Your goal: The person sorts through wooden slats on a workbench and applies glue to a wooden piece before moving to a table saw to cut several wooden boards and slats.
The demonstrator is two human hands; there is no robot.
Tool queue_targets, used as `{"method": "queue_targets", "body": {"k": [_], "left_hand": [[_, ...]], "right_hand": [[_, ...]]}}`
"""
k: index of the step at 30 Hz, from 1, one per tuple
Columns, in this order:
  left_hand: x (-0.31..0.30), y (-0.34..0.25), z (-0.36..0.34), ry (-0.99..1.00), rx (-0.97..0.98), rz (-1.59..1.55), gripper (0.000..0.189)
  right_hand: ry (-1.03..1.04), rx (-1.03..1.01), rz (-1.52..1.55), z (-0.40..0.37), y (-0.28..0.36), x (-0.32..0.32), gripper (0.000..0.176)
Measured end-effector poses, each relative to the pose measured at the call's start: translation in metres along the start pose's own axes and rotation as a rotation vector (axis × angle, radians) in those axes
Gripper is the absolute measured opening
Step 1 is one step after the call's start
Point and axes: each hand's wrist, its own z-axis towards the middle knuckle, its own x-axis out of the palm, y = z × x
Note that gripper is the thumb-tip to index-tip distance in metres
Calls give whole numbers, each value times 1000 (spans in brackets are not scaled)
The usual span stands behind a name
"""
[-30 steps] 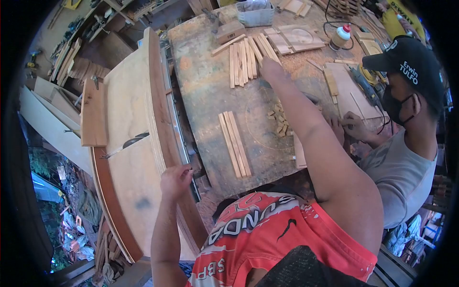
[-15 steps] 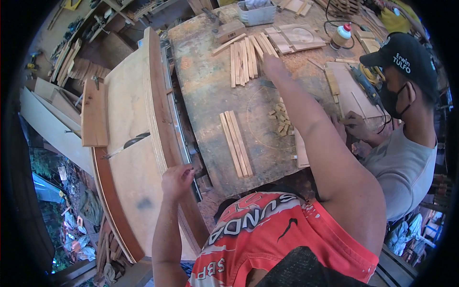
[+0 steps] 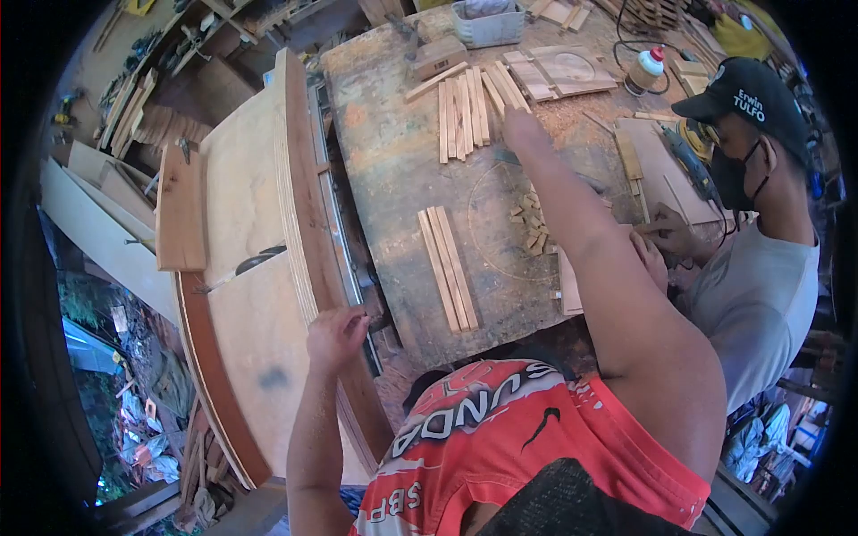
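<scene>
My right hand [image 3: 525, 131] reaches far across the worktable, at the near ends of several light wooden strips [image 3: 506, 87]. Its fingers are hidden behind the back of the hand, so their grip does not show. To its left lies a fanned group of similar strips [image 3: 462, 116]. My left hand [image 3: 337, 336] is beside the long wooden fence [image 3: 308, 205] of the saw table, fingers curled in with nothing visible in them. Closer to me, a few strips [image 3: 448, 268] lie side by side on the worktable [image 3: 393, 232]. Small wooden blocks [image 3: 534, 223] are heaped beside my right forearm.
A saw blade [image 3: 261, 259] pokes up through the plywood top at left. On the right, a co-worker [image 3: 760, 241] in a cap works at the table's edge near a power tool [image 3: 688, 165]. A bottle [image 3: 643, 71] and a grey bin [image 3: 487, 27] stand at the back.
The view has shifted slightly, moving the scene a little to the right. My hands keep about the same places, and the strips show no clear movement.
</scene>
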Motion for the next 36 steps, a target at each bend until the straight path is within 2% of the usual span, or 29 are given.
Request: {"method": "queue_targets", "body": {"k": [1,5,7,11,14,16,17,19,22,32,34,36], "left_hand": [[0,0,1,1,3,5,15],[4,2,-2,7,-27,-42,16],[3,3,-1,2,-25,-60,15],[2,2,-1,26,-30,-31,16],[3,1,-1,14,-32,-45,16],[2,-1,-1,2,-28,-49,16],[0,-3,0,6,-34,-56,16],[-1,-6,0,13,-36,-64,16],[-2,-7,2,-9,11,-45,15],[-3,-6,1,21,-31,-49,16],[-1,-4,0,19,-18,-37,16],[2,0,0,27,-40,-16,18]], "right_hand": [[-101,-93,-34,7,-1,4,25],[-118,-15,45,23,-3,5,23],[107,121,82,31,-5,-2,35],[130,194,134,6,-1,-26,44],[27,252,159,-11,-9,-24,54],[-105,274,100,-21,-18,-13,67],[-104,277,98,-23,-23,-11,67],[49,272,65,-30,-28,-17,72],[46,189,32,-30,-34,-14,77],[15,217,91,-20,-12,-11,80],[-37,109,107,-12,-11,-10,78],[6,128,117,-7,-6,-16,78]]}}
